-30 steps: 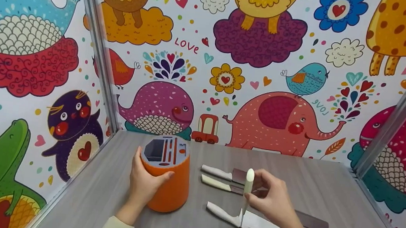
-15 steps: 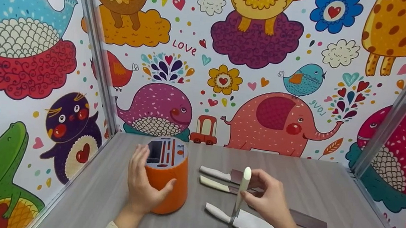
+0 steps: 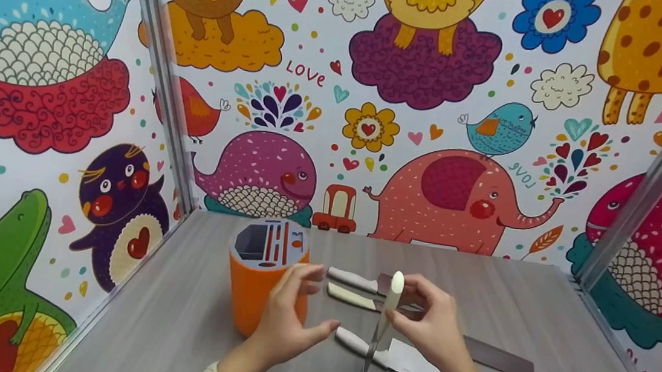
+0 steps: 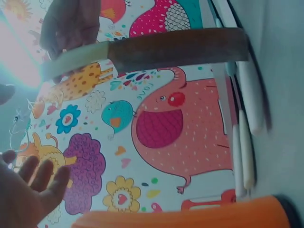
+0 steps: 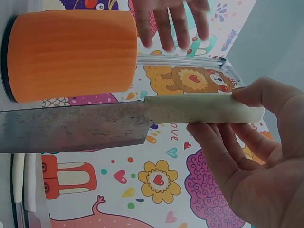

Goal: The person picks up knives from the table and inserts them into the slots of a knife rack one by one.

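Orange outside and grey on its slotted top, the knife block stands upright on the table in the head view, with no knife showing in its openings. To its right, the right hand pinches the pale handle of a raised knife, blade pointing down. The left hand is spread and holds nothing, in front of the block's right side; whether it touches is hard to tell. At least three others lie on the table and look left to deal with: a white-handled knife, a cream-handled knife just beside it, and a cleaver nearer the person. From the left wrist, the raised blade shows apart from the block, and the left fingers are separated. From the right wrist, thumb and fingers press that handle from opposite sides; the blade is beside the block, not inside, so the work seems at an early stage.
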Tool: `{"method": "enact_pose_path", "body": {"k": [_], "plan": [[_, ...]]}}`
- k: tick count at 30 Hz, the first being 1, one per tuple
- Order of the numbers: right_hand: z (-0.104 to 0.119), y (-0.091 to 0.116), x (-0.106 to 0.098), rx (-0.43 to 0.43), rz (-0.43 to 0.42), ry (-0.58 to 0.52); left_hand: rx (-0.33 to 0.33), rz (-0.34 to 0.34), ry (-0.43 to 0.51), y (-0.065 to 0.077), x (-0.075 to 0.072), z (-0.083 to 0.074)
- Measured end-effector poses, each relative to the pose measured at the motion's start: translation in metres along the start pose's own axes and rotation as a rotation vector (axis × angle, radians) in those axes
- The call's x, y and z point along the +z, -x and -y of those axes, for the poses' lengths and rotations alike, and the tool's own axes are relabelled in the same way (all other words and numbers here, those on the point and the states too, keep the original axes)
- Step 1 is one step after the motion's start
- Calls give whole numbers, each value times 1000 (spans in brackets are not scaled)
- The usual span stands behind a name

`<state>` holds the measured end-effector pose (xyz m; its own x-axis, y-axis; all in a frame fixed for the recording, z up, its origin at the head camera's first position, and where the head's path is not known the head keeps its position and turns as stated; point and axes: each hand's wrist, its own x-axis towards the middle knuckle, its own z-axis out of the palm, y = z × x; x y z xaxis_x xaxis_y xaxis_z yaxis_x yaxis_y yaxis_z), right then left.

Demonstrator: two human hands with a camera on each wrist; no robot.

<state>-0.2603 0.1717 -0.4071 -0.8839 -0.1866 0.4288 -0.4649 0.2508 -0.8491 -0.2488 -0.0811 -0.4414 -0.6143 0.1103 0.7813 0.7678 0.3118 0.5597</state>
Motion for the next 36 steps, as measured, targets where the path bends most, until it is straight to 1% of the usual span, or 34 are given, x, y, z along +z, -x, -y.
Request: {"method": "enact_pose_path", "body": {"k": [3, 6, 8, 10, 13, 16, 20, 24, 26, 31, 36], "plan": [[1, 0, 2, -7, 5, -6, -90, 114, 84, -6, 11, -5], [1, 1, 4, -7, 6, -5, -174, 209, 116, -8, 26, -10], [1, 1, 3, -6, 7, -3, -220, 256, 136, -12, 38, -12], [1, 1, 3, -4, 8, -3, -250, 281, 150, -16, 48, -14], [1, 0, 4, 2, 9, -6, -266, 287, 171, -21, 57, -15], [1, 0, 5, 1, 11, -16, -266, 272, 160, -21, 59, -14], [1, 1, 8, 1, 5, -27, -292, 279, 159, -17, 61, -14], [1, 4, 12, 5, -4, -26, -339, 299, 207, -13, 62, -14], [0, 5, 15, -3, -9, -23, -348, 300, 226, -11, 62, -14], [0, 6, 19, -17, -17, -46, -335, 282, 232, -9, 64, -12], [3, 3, 16, -18, -27, -40, -318, 275, 233, -13, 67, -11]]}}
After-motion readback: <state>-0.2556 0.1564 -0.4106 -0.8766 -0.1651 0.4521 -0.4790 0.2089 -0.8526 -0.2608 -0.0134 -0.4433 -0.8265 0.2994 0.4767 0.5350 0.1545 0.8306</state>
